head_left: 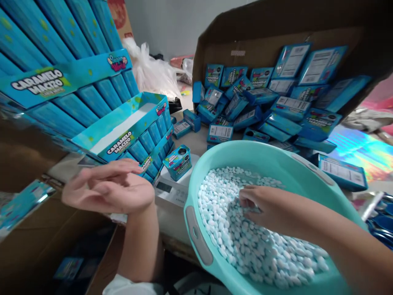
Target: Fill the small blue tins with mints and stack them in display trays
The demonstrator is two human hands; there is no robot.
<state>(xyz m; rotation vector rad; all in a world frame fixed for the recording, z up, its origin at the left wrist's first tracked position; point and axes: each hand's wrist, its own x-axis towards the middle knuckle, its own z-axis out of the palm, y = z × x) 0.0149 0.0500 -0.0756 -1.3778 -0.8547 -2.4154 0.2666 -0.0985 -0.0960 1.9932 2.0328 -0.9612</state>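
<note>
My left hand (107,188) is raised in front of the display boxes, palm turned up, its fingers loosely bent and apart with nothing visible in them. Inside a turquoise plastic tub (195,229), my right hand (254,205) reaches down into small pale blue and white candies (221,221). Its fingers curl closed among them; the fingertips are partly hidden. Between the two hands, a small blue candy box (177,163) with a dark round opening on top stands on a white scale (172,192).
Stacked blue display trays (116,139) rise at the left. Behind the tub, a cardboard carton (239,45) lies on its side, spilling many small blue boxes (221,133). Another open carton (39,221) sits low at left. A clear plastic bag (150,69) lies at the back.
</note>
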